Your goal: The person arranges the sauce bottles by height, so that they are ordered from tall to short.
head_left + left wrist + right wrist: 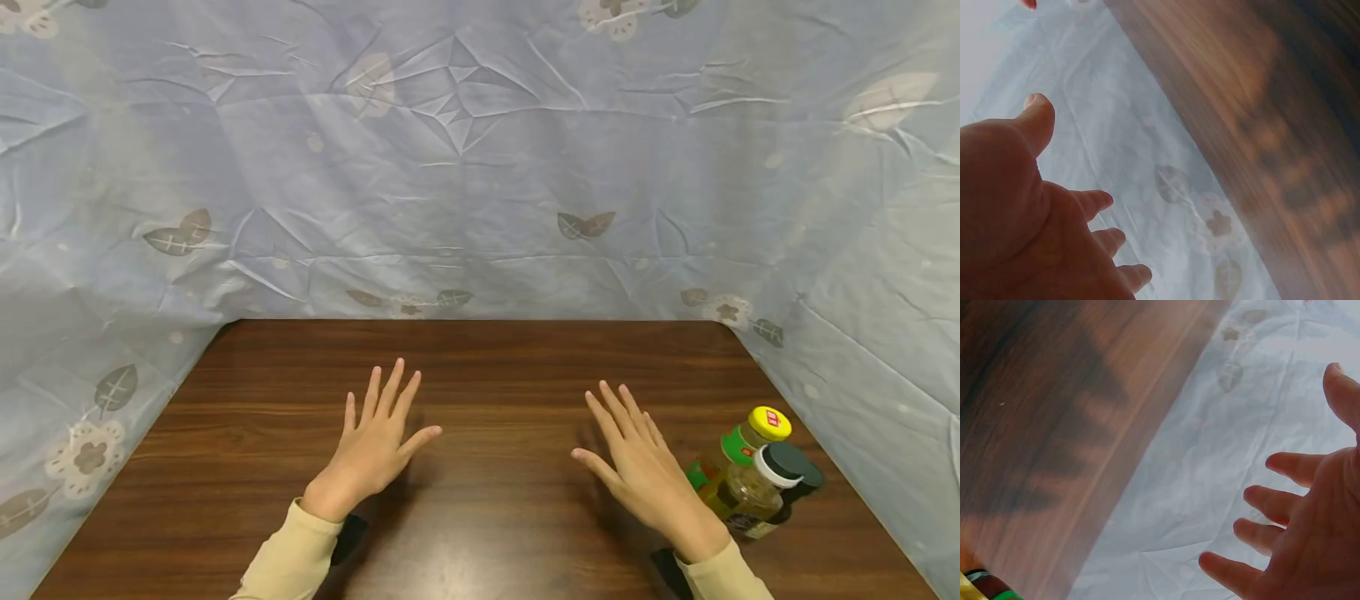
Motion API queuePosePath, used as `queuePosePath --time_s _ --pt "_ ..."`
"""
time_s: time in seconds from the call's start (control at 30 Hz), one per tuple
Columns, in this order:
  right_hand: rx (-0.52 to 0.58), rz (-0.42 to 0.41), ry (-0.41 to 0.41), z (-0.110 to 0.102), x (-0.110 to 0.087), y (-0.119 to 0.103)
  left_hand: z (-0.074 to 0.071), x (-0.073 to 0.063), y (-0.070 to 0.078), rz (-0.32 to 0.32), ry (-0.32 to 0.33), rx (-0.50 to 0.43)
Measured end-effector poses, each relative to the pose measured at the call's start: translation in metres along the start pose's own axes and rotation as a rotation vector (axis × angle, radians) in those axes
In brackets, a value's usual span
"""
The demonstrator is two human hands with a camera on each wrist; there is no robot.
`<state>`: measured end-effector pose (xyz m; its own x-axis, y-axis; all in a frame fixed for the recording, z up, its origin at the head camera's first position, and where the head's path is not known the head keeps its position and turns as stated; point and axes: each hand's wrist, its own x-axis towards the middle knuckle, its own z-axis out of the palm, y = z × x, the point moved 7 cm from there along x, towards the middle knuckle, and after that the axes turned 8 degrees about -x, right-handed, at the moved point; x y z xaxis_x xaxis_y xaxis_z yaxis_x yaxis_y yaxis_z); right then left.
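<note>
**Left hand [366, 460] and right hand [651, 485] spread over a dark wood tabletop [480, 367]**

From where I stand, both hands hang over the wood, backs up, well apart, their shadows falling below. The fingers of each are straight and apart, holding nothing; each thumb points inward.

Just beside the right hand, on its outer side, three containers stand close together near the tabletop's right edge: a jar with a yellow lid [739, 447] and green label, a clear bottle with a dark cap [752, 490] and white collar, and, partly hidden behind it, a dark-capped bottle [813, 478].

Pale sleeves [291, 552] reach each wrist, with something black underneath. A creased, bluish-grey sheet [465, 192], printed with leaves and flowers, surrounds the back and sides.
</note>
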<state>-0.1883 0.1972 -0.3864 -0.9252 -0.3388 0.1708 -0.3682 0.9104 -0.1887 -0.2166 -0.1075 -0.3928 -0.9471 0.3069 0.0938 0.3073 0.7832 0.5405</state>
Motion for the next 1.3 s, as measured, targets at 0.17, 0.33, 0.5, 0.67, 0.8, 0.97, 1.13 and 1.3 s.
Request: queuePosePath --time_s 0.17,0.33,0.5,0.67,0.8,0.97,1.13,1.3 --pt "-0.005 -0.015 0.002 -0.006 -0.007 -0.007 0.003 0.002 0.014 0.035 -0.035 -0.022" --pt "0.006 -0.052 0.034 -0.013 -0.016 -0.013 0.007 0.002 0.026 0.062 -0.067 -0.039" --pt "0.02 -0.083 0.069 -0.02 -0.024 -0.017 0.011 0.002 0.039 0.102 -0.083 -0.071" --pt "0.065 -0.053 0.042 -0.023 -0.032 -0.016 0.018 0.003 0.05 0.143 -0.095 -0.127" --pt "0.095 -0.022 0.015 -0.025 -0.039 -0.014 0.022 0.004 0.059 0.168 -0.108 -0.178" --pt "0.128 0.001 0.02 -0.029 -0.048 -0.013 0.03 0.007 0.067 0.182 -0.148 -0.247" --pt "0.16 -0.064 0.115 -0.041 -0.056 -0.016 0.039 0.009 0.079 0.213 -0.165 -0.3" --pt "0.166 -0.16 0.242 -0.055 -0.066 -0.017 0.048 0.013 0.094 0.243 -0.175 -0.34"
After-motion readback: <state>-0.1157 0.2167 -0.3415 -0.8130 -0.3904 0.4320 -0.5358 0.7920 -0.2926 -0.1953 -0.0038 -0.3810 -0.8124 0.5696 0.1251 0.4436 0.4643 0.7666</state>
